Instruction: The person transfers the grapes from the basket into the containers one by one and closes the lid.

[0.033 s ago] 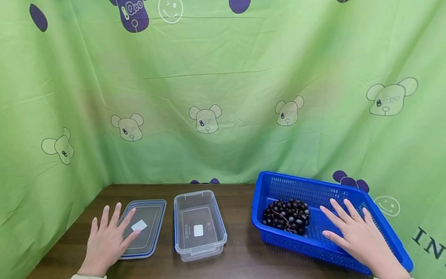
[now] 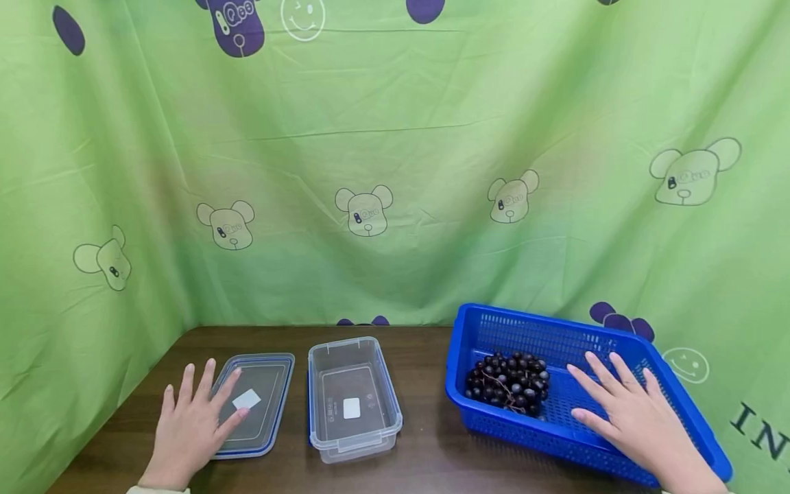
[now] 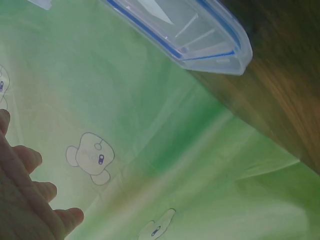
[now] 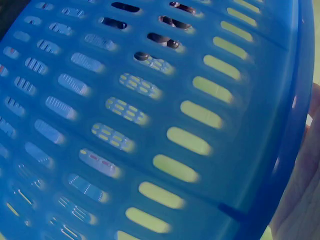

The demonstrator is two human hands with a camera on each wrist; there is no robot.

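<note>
My left hand is held with fingers spread over the near left part of a clear lid with a blue seal; it grips nothing. Right of that lid stands a clear plastic food container, uncovered, a white label at its bottom. A bunch of dark grapes lies in the left part of a blue plastic basket. Over the basket's right side my right hand is spread, likewise holding nothing. In the right wrist view the slotted basket wall hides most of that hand.
Everything stands on a dark wooden table. A green cloth with printed bear heads hangs behind it and along both sides. The basket's back edge comes close to the cloth. Bare wood lies between container and basket.
</note>
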